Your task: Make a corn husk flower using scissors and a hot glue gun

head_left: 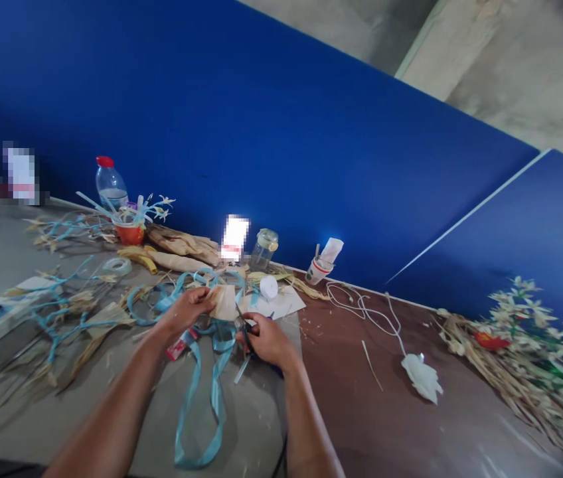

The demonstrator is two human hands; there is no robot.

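One table (341, 398), grey under the work and brown to the right, bears everything in reach, and above its grey part, near the middle, are the person's two bare hands. The left hand (189, 309) is closed to a pinch on the near edge of a pale sheet; the right hand (269, 340) is wrapped round a pair of scissors. Longest of the things about them is a blue ribbon (216, 398), looped on the table below and around the hands; it should be very light, limp and a little slippery, best taken flat between thumb and finger. Its face is smooth with a faint sheen, and one long loop drops toward the near edge. Next comes the pale sheet (222, 302), held up between the hands; it is probably almost weightless, thin and rather brittle, so a gentle flat pinch near an edge would suit it, as a hard twist might split it. It is cream to tan, roughly four-sided, and resembles dried husk. Smallest are the scissors (243, 324), likely stiff and firm, safest by the handles; they look dark and narrow, the blades beside the sheet, whether touching I cannot tell.
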